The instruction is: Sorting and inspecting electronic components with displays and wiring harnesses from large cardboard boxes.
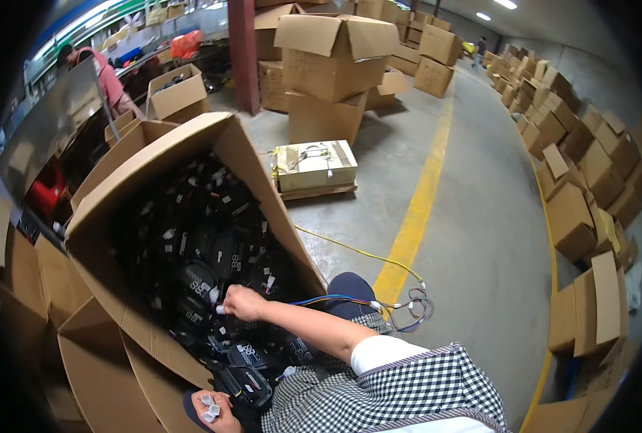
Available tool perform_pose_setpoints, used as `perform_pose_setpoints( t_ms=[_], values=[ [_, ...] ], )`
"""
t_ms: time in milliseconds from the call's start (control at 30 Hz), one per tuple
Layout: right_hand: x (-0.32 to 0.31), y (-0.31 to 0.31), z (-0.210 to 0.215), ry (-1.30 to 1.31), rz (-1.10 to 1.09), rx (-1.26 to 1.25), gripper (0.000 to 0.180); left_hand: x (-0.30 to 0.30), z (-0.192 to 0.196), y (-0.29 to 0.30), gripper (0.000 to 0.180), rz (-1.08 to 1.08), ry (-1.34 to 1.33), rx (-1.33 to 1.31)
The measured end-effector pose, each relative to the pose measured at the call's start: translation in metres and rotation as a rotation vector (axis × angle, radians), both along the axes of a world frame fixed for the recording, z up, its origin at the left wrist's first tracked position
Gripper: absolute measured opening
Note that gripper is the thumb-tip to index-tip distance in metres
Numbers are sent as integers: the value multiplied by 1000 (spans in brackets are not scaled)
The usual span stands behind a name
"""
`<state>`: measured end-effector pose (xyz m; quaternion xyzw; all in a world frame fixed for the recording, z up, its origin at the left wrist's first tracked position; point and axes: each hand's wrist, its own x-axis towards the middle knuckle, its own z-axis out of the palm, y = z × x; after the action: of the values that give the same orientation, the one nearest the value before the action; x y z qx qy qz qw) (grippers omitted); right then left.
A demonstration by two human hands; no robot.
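A large open cardboard box [155,141] in front of me holds a heap of black display units [198,278] with cables and white plugs. My right hand [243,303] reaches over this heap, its fingers pinched on a white plug connector [221,309]. Near the box's front edge, my left hand [220,415] is curled around several small white plastic pieces [209,409]. Close to it, one black display unit [245,384] lies by my lap, beside a checkered apron [422,386]. Fingers of the right hand partly hide the connector.
A beige metal case [315,166] sits on a low wooden base. From it a yellow cable [357,251] crosses the floor to coiled coloured wires [415,310] at my knee. Stacked cartons [335,68] and a red post [243,58] stand behind; a person in pink [104,79] works far left.
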<state>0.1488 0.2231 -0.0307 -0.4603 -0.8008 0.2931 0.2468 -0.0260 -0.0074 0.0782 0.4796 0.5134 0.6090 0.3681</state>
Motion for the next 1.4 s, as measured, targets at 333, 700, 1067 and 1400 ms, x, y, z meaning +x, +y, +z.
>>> perform_pose_setpoints(
  t_ms=[333,700,1067,1400],
  values=[
    [7,-51,91,386,115,431,10,20,-9,35,12,99,192,-125],
    [-3,-140,51,470,445,54,6,20,-38,11,21,-171,259,-119],
    [57,-163,36,765,193,-629,21,29,-67,29,33,-289,711,52],
    [53,-160,72,49,22,-175,14,20,-72,23,29,-247,639,10]
  ],
)
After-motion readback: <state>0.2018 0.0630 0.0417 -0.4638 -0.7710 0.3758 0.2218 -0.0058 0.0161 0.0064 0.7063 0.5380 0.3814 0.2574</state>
